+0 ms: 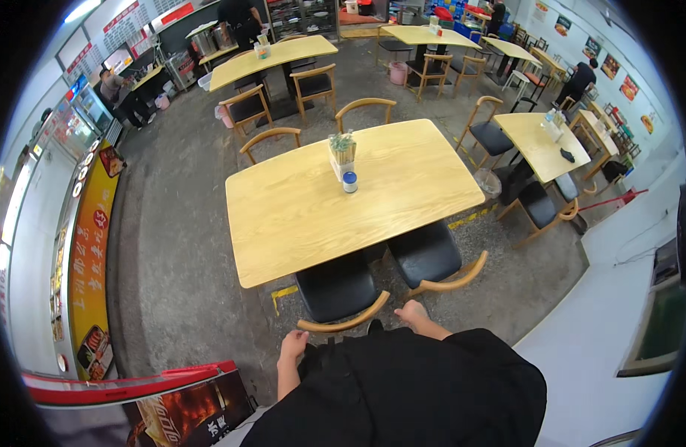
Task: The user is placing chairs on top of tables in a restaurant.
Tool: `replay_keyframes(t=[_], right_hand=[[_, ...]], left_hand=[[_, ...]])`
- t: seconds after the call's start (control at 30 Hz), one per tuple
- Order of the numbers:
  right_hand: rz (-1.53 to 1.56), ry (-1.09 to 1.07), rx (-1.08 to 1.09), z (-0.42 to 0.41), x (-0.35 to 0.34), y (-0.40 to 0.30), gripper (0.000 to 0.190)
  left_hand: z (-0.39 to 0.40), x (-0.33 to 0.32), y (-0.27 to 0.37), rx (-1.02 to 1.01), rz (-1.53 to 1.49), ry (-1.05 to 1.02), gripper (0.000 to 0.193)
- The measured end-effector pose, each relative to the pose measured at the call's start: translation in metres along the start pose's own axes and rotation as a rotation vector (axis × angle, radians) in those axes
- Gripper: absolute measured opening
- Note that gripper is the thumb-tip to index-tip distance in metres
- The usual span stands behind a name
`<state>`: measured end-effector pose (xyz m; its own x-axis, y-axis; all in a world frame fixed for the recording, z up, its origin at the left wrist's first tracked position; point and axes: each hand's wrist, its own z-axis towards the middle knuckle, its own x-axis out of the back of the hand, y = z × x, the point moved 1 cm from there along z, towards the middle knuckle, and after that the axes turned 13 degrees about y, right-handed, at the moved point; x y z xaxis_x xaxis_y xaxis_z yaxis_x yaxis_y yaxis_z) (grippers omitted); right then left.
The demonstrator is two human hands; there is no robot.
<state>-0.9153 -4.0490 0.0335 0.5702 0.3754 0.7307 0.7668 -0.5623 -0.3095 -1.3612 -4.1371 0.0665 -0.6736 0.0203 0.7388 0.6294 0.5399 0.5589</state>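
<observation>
My left hand [293, 343] hangs low, just left of the curved wooden backrest of a chair with a black seat [337, 288]; its fingers are loosely curled and no held thing shows. My right hand [412, 313] is between that chair and a second black-seated chair [426, 254], near the second one's backrest, fingers curled, with nothing visible in it. Both chairs stand at the near side of a light wooden table [298, 218]. On the table a holder packed with wrapped sticks [343, 153] stands beside a small jar with a blue lid [350, 182].
A food counter [91, 262] runs along the left. A red-edged cooler [130, 385] stands at the lower left, a white wall [589, 335] at the right. More tables [538, 142] and chairs lie beyond. A person [580, 81] bends at the far right; others stand at the far left.
</observation>
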Motion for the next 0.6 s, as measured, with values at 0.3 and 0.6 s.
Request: replay_keyframes(t=[0.3,0.6], right_hand=[[-0.065,0.122,-0.158,-0.050,-0.099,-0.019,0.040],[-0.031,0.250,-0.338,-0.173,-0.121,-0.151,0.045]], left_hand=[[0.028,0.084,-0.082,-0.079,0.018,-0.060,0.048],[0.022,0.163,-0.214,0.055,0.040,0.037,0.050]])
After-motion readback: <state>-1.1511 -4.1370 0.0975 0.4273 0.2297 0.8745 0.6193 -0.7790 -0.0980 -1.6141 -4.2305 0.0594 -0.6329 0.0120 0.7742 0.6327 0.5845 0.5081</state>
